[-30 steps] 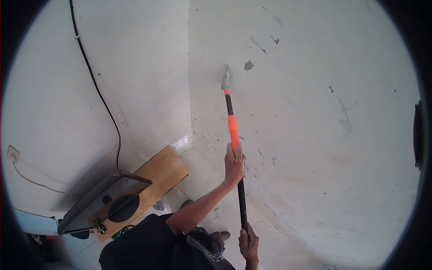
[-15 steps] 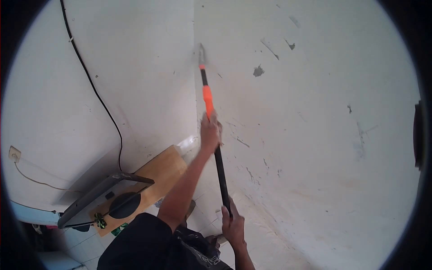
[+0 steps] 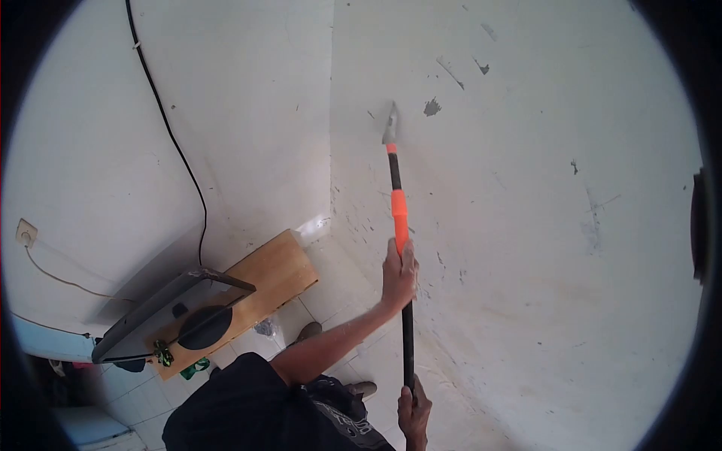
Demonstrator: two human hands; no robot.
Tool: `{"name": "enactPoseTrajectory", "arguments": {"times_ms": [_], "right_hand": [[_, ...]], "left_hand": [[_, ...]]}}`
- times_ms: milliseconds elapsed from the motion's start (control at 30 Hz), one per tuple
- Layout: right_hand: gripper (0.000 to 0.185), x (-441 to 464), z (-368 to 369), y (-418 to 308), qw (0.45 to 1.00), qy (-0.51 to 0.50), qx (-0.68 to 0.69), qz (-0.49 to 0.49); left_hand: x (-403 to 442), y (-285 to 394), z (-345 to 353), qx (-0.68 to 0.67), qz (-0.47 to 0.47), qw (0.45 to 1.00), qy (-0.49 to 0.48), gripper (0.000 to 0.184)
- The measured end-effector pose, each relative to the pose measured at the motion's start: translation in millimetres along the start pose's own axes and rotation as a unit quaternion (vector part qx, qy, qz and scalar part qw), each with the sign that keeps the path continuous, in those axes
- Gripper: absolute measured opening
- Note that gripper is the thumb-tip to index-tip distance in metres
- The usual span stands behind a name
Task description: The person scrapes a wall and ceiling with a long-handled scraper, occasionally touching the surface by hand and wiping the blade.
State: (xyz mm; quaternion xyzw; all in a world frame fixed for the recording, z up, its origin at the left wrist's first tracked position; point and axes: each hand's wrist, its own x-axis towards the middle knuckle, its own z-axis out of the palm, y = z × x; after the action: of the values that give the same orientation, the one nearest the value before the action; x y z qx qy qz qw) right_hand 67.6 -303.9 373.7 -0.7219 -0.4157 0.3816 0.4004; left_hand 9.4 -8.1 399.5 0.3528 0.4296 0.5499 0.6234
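Observation:
A long-handled scraper with a black and orange pole runs up the right-hand wall. Its thin metal blade lies at the wall, left of a grey chipped patch; whether it touches is hard to tell. My left hand is wrapped round the pole just below the orange sleeve. Lower down, my right hand grips the black part of the pole near the bottom of the view.
To the left, a television stands on a low wooden bench. A black cable hangs down the left wall to it. A socket with a plugged-in cord is at far left. My shoes are on the tiled floor.
The scraper's blade has moved right and down, from beside the wall corner onto the right-hand wall. Both hands have shifted down and to the right with the pole.

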Motion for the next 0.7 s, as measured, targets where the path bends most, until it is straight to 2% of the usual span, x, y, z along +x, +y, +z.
{"name": "enactPoseTrajectory", "arguments": {"times_ms": [67, 133, 167, 200, 367, 467, 633, 700], "right_hand": [[0.047, -5, 3, 11, 1.0, -0.002, -0.001, 0.007], [0.046, 6, 16, 6, 1.0, -0.007, -0.009, 0.016], [0.046, 18, 30, 9, 0.999, 0.004, -0.032, -0.034], [0.046, 32, 44, -8, 0.998, 0.0, -0.044, -0.041], [0.046, 112, 99, -96, 0.998, -0.05, -0.037, -0.027], [0.048, 117, 122, -98, 0.997, -0.036, -0.015, -0.069], [0.043, 120, 89, -98, 0.998, -0.029, -0.028, -0.047], [0.038, 113, 67, -81, 0.995, -0.01, -0.041, -0.091]], "left_hand": [[-3, -5, -2, -0.003, -0.029, 0.999, -0.031, 0.027], [20, -10, -13, 0.008, -0.004, 1.0, -0.011, 0.027], [34, -12, -20, 0.021, 0.022, 1.0, 0.008, 0.027], [57, -4, -26, 0.035, 0.072, 0.996, 0.033, 0.031], [154, 55, -74, 0.069, 0.053, 0.995, 0.056, 0.033], [172, 72, -93, 0.067, 0.052, 0.996, 0.024, 0.033], [164, 64, -71, 0.054, 0.049, 0.997, 0.038, 0.031], [150, 54, -52, 0.057, 0.052, 0.996, 0.05, 0.031]]}}
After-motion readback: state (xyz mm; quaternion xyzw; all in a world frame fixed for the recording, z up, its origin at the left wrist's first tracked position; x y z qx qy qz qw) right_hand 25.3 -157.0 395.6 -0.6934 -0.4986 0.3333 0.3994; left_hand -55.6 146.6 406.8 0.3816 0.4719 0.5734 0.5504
